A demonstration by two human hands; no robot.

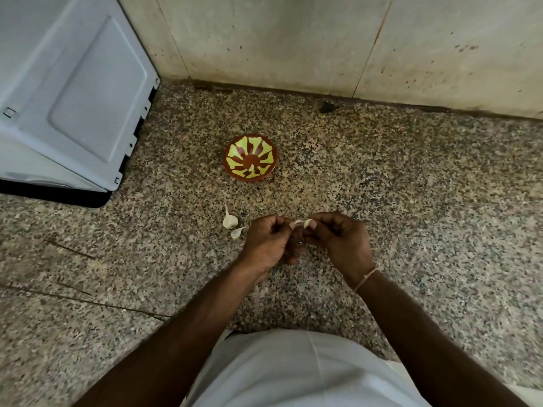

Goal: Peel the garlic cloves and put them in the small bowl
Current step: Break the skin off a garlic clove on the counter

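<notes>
Small bowl (250,157) on desk (382,177) behind both hands, two garlic cloves (230,220) btwn bowl & left hand (266,240), appliance (70,92) far left.

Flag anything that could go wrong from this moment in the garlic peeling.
Both hands, left hand and right hand, pinch one small clove in mid-air above the speckled counter; it could slip and be hard to spot there. The small bowl sits farther back, so a tossed clove may miss.
</notes>
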